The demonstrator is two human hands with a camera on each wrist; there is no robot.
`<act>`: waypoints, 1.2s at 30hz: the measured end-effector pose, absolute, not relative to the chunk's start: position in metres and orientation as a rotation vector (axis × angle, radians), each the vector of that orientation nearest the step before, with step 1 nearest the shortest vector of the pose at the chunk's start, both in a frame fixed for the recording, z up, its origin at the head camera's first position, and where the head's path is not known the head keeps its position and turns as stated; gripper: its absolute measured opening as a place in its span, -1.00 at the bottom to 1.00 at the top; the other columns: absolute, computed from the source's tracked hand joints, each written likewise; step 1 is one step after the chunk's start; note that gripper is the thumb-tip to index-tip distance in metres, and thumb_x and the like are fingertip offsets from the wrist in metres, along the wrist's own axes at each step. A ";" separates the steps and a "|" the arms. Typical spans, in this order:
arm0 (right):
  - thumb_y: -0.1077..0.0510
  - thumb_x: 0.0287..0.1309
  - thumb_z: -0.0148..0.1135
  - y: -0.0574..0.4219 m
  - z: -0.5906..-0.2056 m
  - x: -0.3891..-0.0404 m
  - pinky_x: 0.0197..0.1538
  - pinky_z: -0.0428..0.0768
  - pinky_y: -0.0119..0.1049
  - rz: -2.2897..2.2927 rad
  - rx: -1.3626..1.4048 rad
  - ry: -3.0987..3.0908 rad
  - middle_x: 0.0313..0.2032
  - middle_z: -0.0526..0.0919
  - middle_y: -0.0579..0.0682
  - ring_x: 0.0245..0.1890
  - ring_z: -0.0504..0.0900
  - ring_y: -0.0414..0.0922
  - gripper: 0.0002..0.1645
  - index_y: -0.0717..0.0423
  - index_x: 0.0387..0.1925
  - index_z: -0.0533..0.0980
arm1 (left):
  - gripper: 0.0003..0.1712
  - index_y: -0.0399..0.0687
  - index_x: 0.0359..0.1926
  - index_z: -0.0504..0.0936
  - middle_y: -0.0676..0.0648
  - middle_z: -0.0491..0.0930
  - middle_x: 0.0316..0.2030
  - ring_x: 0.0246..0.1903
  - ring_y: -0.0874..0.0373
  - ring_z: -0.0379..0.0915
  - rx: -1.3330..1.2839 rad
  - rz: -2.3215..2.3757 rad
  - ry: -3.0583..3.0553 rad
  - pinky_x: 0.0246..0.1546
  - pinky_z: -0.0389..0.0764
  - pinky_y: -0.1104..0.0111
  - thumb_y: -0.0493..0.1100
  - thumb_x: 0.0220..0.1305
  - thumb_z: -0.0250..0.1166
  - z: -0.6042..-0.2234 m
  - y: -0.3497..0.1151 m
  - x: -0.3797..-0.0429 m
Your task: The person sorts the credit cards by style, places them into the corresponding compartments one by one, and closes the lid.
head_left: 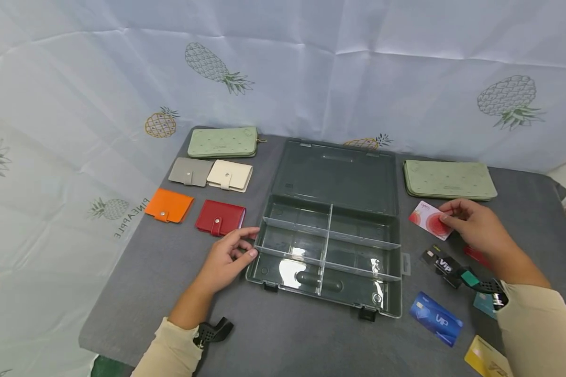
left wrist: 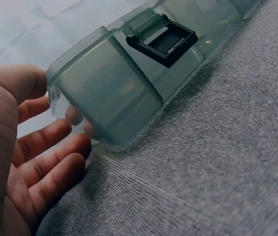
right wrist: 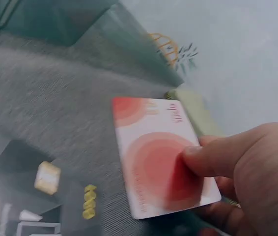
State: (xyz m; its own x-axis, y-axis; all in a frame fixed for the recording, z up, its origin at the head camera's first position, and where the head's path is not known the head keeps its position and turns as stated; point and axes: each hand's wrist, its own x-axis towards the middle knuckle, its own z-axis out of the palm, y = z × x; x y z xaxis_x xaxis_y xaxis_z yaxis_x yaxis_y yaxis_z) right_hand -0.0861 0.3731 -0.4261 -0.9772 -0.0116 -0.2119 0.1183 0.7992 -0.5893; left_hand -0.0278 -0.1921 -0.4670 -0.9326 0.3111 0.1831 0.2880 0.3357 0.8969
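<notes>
My right hand [head_left: 478, 225] pinches a pink and white plastic card [head_left: 429, 220] between thumb and fingers. In the right wrist view, the card [right wrist: 153, 162] shows red circles, and the thumb lies on its face. My left hand [head_left: 228, 259] rests against the left side of a clear, dark compartment box [head_left: 327, 246], whose lid lies back. The left wrist view shows relaxed fingers [left wrist: 55, 152] beside the wall of the box [left wrist: 109, 88], with the thumb at its rim. Below the right hand lies a black VIP card [head_left: 440, 264].
Right side: a green wallet [head_left: 450, 179], blue card [head_left: 436, 318], gold card [head_left: 487, 358], teal card [head_left: 484, 303] and partly hidden red card [head_left: 477, 256]. Left side: another green wallet [head_left: 223, 142] and grey [head_left: 189, 172], cream [head_left: 230, 175], orange [head_left: 169, 205] and red card holders [head_left: 220, 217].
</notes>
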 end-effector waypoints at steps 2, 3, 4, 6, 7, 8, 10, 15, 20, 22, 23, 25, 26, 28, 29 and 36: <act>0.05 0.61 0.17 0.375 -0.421 -0.088 -0.28 0.49 -0.38 -0.947 0.064 2.740 -0.08 0.67 0.20 -0.22 0.53 -0.15 -0.62 0.26 0.19 0.53 | -0.45 -0.15 0.36 0.60 -0.18 0.67 0.09 -0.21 0.15 0.66 0.578 1.709 2.554 -0.35 0.66 0.35 -0.33 0.38 0.39 -0.467 -0.192 -0.028; 0.05 0.62 0.16 0.376 -0.418 -0.089 -0.28 0.50 -0.38 -0.958 0.053 2.716 -0.07 0.67 0.18 -0.23 0.53 -0.18 -0.61 0.26 0.20 0.52 | -0.46 -0.15 0.36 0.60 -0.18 0.67 0.08 -0.21 0.14 0.66 0.581 1.710 2.558 -0.35 0.66 0.35 -0.33 0.38 0.40 -0.468 -0.192 -0.028; 0.04 0.62 0.15 0.377 -0.414 -0.090 -0.26 0.51 -0.38 -0.968 0.037 2.698 -0.07 0.66 0.14 -0.23 0.53 -0.21 -0.61 0.26 0.21 0.52 | -0.45 -0.15 0.36 0.60 -0.18 0.67 0.08 -0.22 0.14 0.66 0.583 1.710 2.559 -0.35 0.66 0.35 -0.33 0.37 0.40 -0.468 -0.192 -0.028; 0.03 0.62 0.15 0.376 -0.407 -0.092 -0.24 0.55 -0.38 -1.002 0.019 2.663 -0.09 0.66 0.05 -0.23 0.54 -0.25 -0.60 0.24 0.23 0.50 | -0.45 -0.14 0.36 0.61 -0.18 0.67 0.08 -0.22 0.14 0.66 0.587 1.709 2.561 -0.36 0.66 0.35 -0.33 0.37 0.40 -0.469 -0.192 -0.029; 0.03 0.62 0.15 0.375 -0.403 -0.093 -0.22 0.57 -0.38 -1.025 0.010 2.652 -0.09 0.65 0.00 -0.22 0.54 -0.25 -0.59 0.24 0.23 0.49 | -0.45 -0.14 0.36 0.61 -0.18 0.68 0.08 -0.22 0.14 0.66 0.589 1.709 2.562 -0.35 0.66 0.35 -0.33 0.37 0.40 -0.468 -0.192 -0.029; 0.03 0.62 0.16 0.372 -0.399 -0.094 -0.21 0.58 -0.39 -1.052 -0.001 2.644 -0.10 0.65 -0.05 -0.21 0.54 -0.26 -0.60 0.24 0.24 0.48 | -0.45 -0.13 0.36 0.60 -0.18 0.68 0.08 -0.22 0.13 0.66 0.591 1.708 2.563 -0.35 0.66 0.35 -0.33 0.37 0.40 -0.469 -0.192 -0.029; 0.03 0.61 0.17 0.366 -0.390 -0.096 -0.18 0.59 -0.41 -1.114 -0.025 2.625 -0.11 0.63 -0.16 -0.19 0.54 -0.26 -0.60 0.22 0.24 0.47 | -0.45 -0.13 0.36 0.60 -0.18 0.68 0.08 -0.21 0.13 0.66 0.592 1.705 2.566 -0.34 0.67 0.35 -0.33 0.38 0.40 -0.469 -0.193 -0.029; 0.09 0.61 0.17 0.337 -0.372 -0.104 -0.14 0.59 -0.42 -1.216 -0.113 2.595 -0.10 0.63 -0.19 -0.16 0.56 -0.21 -0.64 0.24 0.23 0.48 | -0.45 -0.13 0.37 0.60 -0.17 0.67 0.08 -0.20 0.13 0.66 0.600 1.705 2.570 -0.32 0.67 0.34 -0.33 0.38 0.39 -0.469 -0.194 -0.029; 0.15 0.57 0.22 0.302 -0.363 -0.114 -0.20 0.62 -0.35 -1.253 -0.189 2.587 -0.12 0.65 -0.07 -0.21 0.57 -0.16 -0.69 0.26 0.17 0.53 | -0.45 -0.15 0.37 0.60 -0.17 0.67 0.08 -0.20 0.13 0.66 0.616 1.709 2.567 -0.32 0.68 0.34 -0.33 0.38 0.39 -0.470 -0.193 -0.029; 0.16 0.57 0.23 0.287 -0.361 -0.118 -0.21 0.61 -0.32 -1.275 -0.206 2.568 -0.11 0.65 0.00 -0.21 0.57 -0.13 -0.70 0.26 0.16 0.54 | -0.45 -0.14 0.37 0.60 -0.17 0.67 0.08 -0.20 0.13 0.66 0.617 1.710 2.563 -0.32 0.68 0.34 -0.33 0.38 0.39 -0.470 -0.193 -0.029; 0.17 0.56 0.23 0.280 -0.360 -0.120 -0.21 0.61 -0.31 -1.284 -0.210 2.556 -0.10 0.64 0.02 -0.20 0.56 -0.12 -0.71 0.25 0.16 0.54 | -0.45 -0.14 0.37 0.60 -0.17 0.67 0.08 -0.20 0.13 0.66 0.617 1.711 2.560 -0.32 0.68 0.34 -0.33 0.38 0.39 -0.470 -0.193 -0.029; 0.18 0.55 0.24 0.264 -0.358 -0.125 -0.18 0.62 -0.29 -1.308 -0.228 2.532 -0.09 0.63 0.07 -0.18 0.56 -0.10 -0.71 0.25 0.15 0.55 | -0.45 -0.15 0.37 0.60 -0.17 0.67 0.08 -0.20 0.12 0.65 0.615 1.714 2.553 -0.31 0.68 0.34 -0.33 0.38 0.39 -0.469 -0.193 -0.029; 0.18 0.55 0.24 0.256 -0.358 -0.127 -0.17 0.63 -0.29 -1.323 -0.238 2.518 -0.08 0.64 0.10 -0.17 0.56 -0.09 -0.72 0.25 0.15 0.56 | -0.45 -0.15 0.37 0.60 -0.17 0.67 0.08 -0.20 0.12 0.65 0.615 1.716 2.549 -0.31 0.68 0.35 -0.33 0.38 0.39 -0.469 -0.194 -0.029; 0.19 0.54 0.26 0.241 -0.356 -0.131 -0.14 0.64 -0.29 -1.348 -0.246 2.485 -0.07 0.65 0.13 -0.15 0.58 -0.09 -0.72 0.24 0.15 0.57 | -0.45 -0.16 0.37 0.59 -0.17 0.68 0.07 -0.20 0.12 0.65 0.619 1.722 2.540 -0.31 0.68 0.35 -0.34 0.38 0.40 -0.470 -0.194 -0.029; 0.19 0.53 0.27 0.233 -0.355 -0.133 -0.12 0.64 -0.28 -1.360 -0.252 2.469 -0.07 0.65 0.13 -0.14 0.58 -0.08 -0.72 0.24 0.15 0.57 | -0.45 -0.17 0.37 0.59 -0.17 0.68 0.06 -0.20 0.11 0.65 0.622 1.726 2.535 -0.30 0.68 0.36 -0.34 0.38 0.40 -0.470 -0.195 -0.030; 0.26 0.48 0.30 0.180 -0.359 -0.143 -0.05 0.66 -0.20 -1.427 -0.308 2.383 -0.11 0.66 0.16 -0.12 0.61 -0.01 -0.79 0.27 0.05 0.60 | -0.43 -0.17 0.37 0.60 -0.18 0.69 0.04 -0.20 0.12 0.66 0.641 1.738 2.521 -0.29 0.69 0.38 -0.36 0.36 0.41 -0.473 -0.197 -0.030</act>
